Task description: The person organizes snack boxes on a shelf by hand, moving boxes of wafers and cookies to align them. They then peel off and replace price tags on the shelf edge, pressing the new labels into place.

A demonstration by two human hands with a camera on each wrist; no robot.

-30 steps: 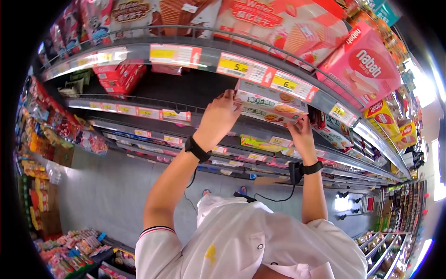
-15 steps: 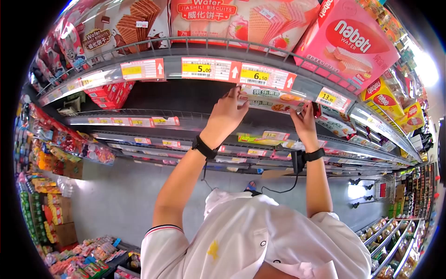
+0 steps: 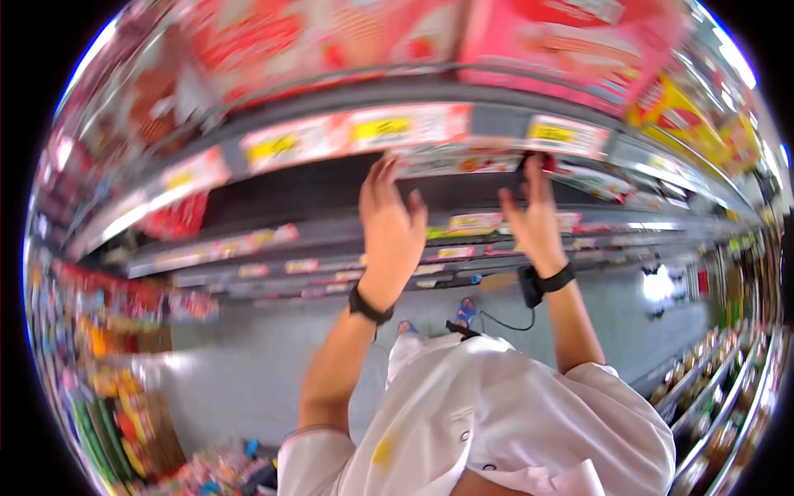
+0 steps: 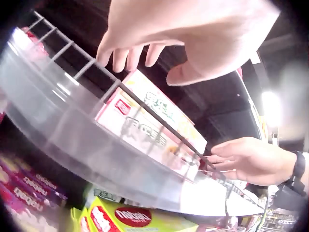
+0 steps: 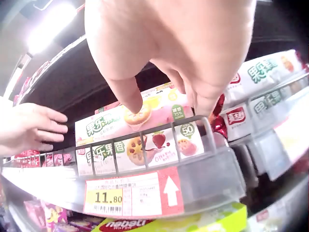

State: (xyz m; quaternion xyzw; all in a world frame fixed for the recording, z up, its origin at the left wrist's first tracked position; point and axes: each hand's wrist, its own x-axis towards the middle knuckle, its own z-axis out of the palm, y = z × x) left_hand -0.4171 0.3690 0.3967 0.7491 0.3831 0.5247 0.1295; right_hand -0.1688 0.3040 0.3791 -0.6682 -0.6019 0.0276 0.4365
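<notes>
Two white-and-pink biscuit boxes lie stacked on a shelf behind a wire rail (image 5: 116, 162): the upper box (image 5: 104, 123) and the lower box (image 5: 164, 151), printed with cookies and a strawberry. My left hand (image 3: 392, 231) is off the left end of the stack, fingers spread and holding nothing; in the left wrist view this hand (image 4: 193, 38) hovers above the rail. At the stack's right end is my right hand (image 3: 538, 227), fingers extended. In the right wrist view its thumb (image 5: 129, 99) overlaps the upper box's face, and its other fingers reach down by the right end.
Similar white boxes (image 5: 263, 72) stand to the right. Above, a shelf edge with price tags (image 3: 389, 128) overhangs the stack and carries a pink wafer box (image 3: 571, 50). Below sits a yellow-green wafer box (image 4: 135, 217). A shelf label (image 5: 130, 195) hangs on the rail.
Both hands held the stack's ends earlier; now their fingers have straightened, and the left hand has come away from the boxes. The stack appears farther back under the upper shelf. The head view has shifted.
</notes>
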